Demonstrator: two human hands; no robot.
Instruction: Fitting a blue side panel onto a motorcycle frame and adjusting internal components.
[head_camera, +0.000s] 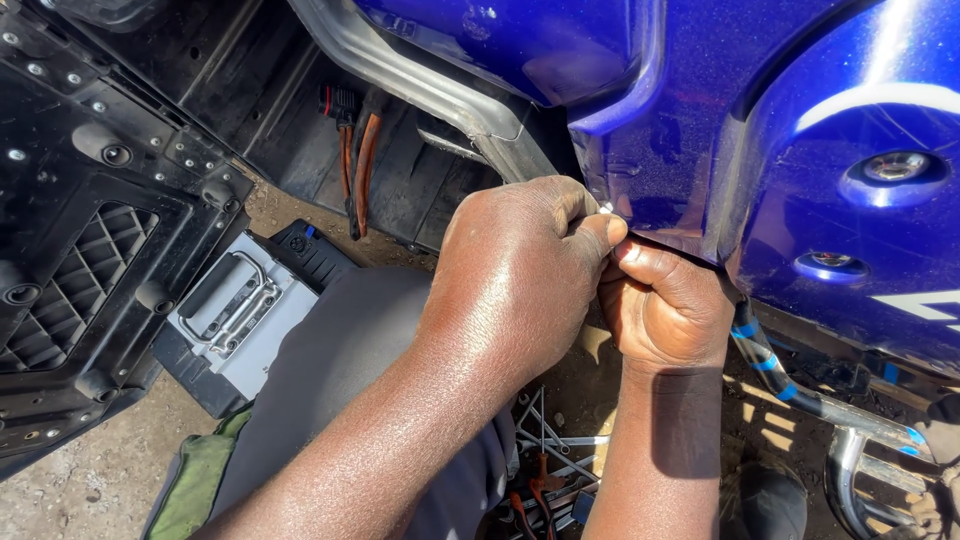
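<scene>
Head view. Blue body panel: glossy, curved, sunlit, with recessed round fasteners; it fills the upper right of the frame. At its lower edge, a small bright metal fastener, barely visible; kind cannot be told.

Left hand: just below the panel's lower edge, fingers curled tight, thumb and forefinger pinching at the fastener. Forearm runs down toward the bottom edge of the frame.

Right hand: touching the left hand, directly under the panel edge, fist closed, thumb pressed up against the panel. What it grips is hidden.

Left of the panel: black plastic cover, grey battery. Below the hands: scattered tools on the dirt.
</scene>
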